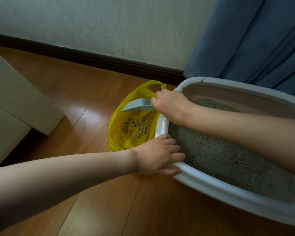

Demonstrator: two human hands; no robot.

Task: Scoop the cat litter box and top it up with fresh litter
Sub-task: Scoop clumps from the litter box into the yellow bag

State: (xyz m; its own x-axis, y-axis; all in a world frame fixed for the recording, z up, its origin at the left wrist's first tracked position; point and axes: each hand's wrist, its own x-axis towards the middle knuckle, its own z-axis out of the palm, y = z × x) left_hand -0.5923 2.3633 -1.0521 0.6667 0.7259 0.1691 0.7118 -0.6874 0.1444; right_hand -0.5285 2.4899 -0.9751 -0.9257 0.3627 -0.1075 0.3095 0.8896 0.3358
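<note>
Scoop held over the yellow bag beside the litter box

The right hand (170,104) grips the grey scoop (137,106) above the yellow bag (119,126), where clumps (136,126) lie. The left hand (158,155) grasps the rim of the litter box (211,186), which sits on the wooden floor (66,92) and holds grey litter (220,159).

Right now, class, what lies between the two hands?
In the head view, the litter box's white rim runs between the left hand and right hand.
</note>
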